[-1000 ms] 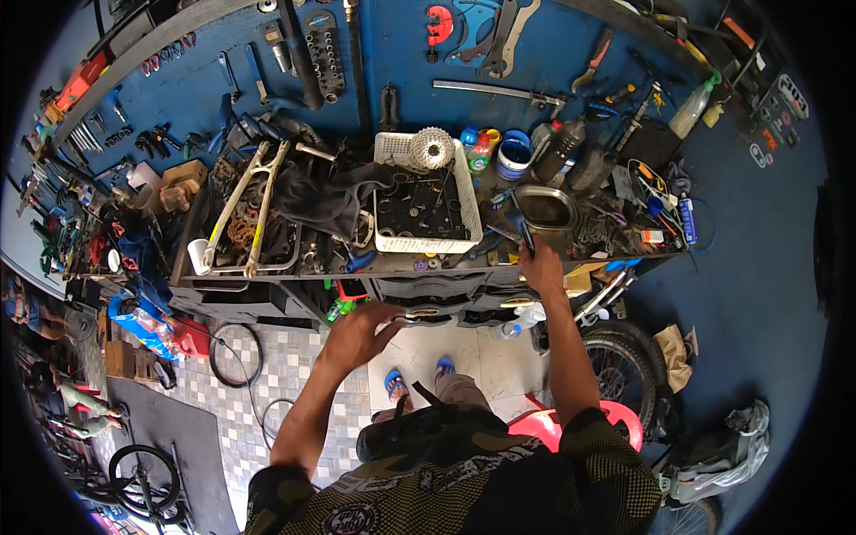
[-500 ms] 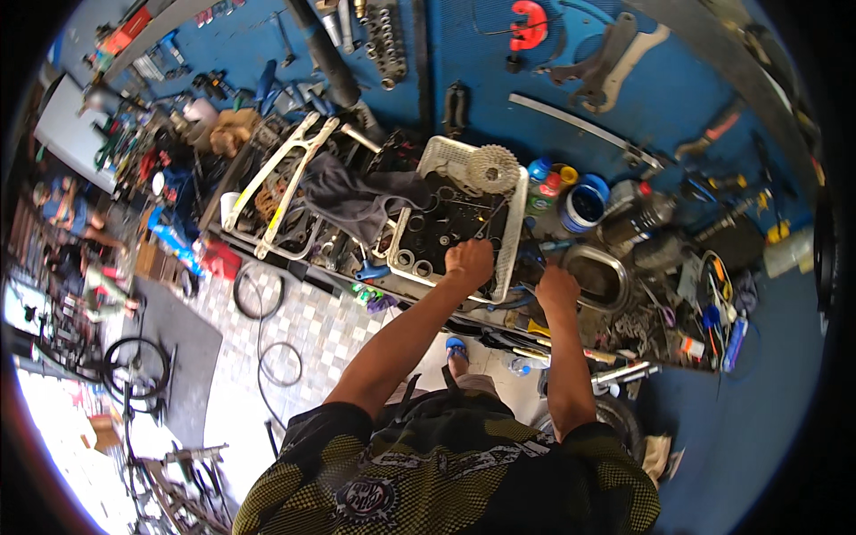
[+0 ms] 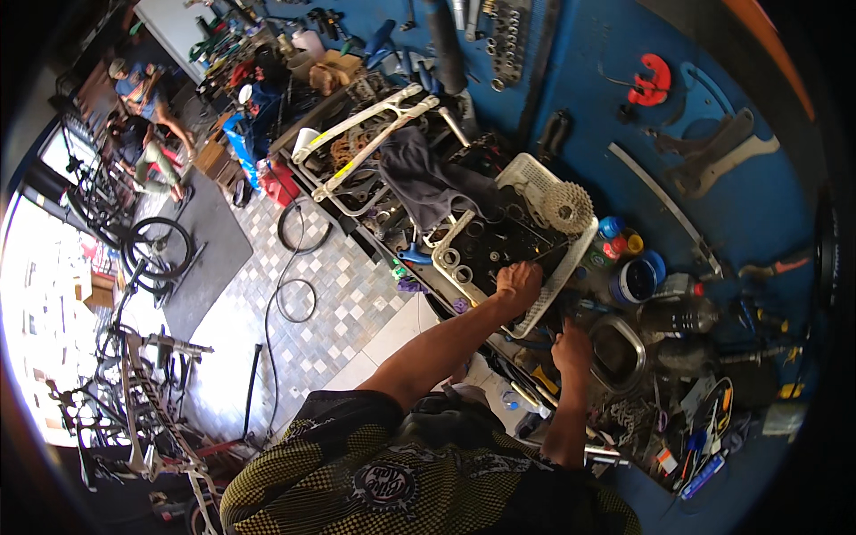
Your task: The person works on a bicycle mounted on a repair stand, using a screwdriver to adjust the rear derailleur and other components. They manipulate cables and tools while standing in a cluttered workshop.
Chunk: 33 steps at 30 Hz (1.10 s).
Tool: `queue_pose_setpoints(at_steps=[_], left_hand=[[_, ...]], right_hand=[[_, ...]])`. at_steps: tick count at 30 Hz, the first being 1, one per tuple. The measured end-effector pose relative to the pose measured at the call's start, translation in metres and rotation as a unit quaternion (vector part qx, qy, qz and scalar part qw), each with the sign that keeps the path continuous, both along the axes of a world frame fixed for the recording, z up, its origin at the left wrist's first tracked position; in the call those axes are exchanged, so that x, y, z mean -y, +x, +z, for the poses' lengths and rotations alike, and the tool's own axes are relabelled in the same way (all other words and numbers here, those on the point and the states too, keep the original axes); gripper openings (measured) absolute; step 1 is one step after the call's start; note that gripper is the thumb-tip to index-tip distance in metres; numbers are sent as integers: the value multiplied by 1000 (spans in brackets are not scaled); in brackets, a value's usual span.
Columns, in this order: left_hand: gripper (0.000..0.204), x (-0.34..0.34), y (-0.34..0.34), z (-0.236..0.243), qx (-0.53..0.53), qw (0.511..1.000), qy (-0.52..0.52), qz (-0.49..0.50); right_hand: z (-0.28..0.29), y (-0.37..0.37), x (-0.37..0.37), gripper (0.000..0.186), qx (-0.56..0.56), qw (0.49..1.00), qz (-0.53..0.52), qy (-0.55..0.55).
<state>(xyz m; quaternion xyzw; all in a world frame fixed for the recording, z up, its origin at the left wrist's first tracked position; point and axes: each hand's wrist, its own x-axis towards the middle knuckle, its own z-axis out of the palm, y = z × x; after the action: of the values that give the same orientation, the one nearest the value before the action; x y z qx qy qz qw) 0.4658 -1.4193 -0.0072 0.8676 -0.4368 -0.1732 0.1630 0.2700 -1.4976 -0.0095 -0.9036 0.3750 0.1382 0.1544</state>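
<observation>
My left hand rests at the near side of the white plastic basket, its fingers curled. Whatever they may hold is hidden; a thin rod-like thing shows just beyond them. Dark grease and small metal parts lie in the basket, with metal rings at its left corner. A bicycle cassette sits on the far right part of the basket. My right hand is closed between the basket and an oval metal tray. Something dark is at its fingertips, too unclear to name.
Left of the basket lie a dark cloth and a white bicycle frame part. Bottles and a blue tub stand to the right. Tools hang on the blue wall. Far left, two people are near bicycles.
The whole view has turned, so the bench slants more and sits farther right. Both hands stay at nearly the same places by the basket and the metal tray, still closed.
</observation>
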Motion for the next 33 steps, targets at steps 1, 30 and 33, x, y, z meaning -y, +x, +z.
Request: queue_pose_setpoints(at_steps=[1, 30, 33], left_hand=[[22, -2, 1, 4, -1, 1000, -25, -1], [23, -716, -164, 104, 76, 715, -298, 629], [19, -736, -206, 93, 96, 660, -336, 665]], right_hand=[[2, -2, 2, 41, -6, 1000, -10, -10], [102, 203, -492, 31, 333, 759, 502, 247], [76, 166, -649, 40, 114, 648, 583, 477]])
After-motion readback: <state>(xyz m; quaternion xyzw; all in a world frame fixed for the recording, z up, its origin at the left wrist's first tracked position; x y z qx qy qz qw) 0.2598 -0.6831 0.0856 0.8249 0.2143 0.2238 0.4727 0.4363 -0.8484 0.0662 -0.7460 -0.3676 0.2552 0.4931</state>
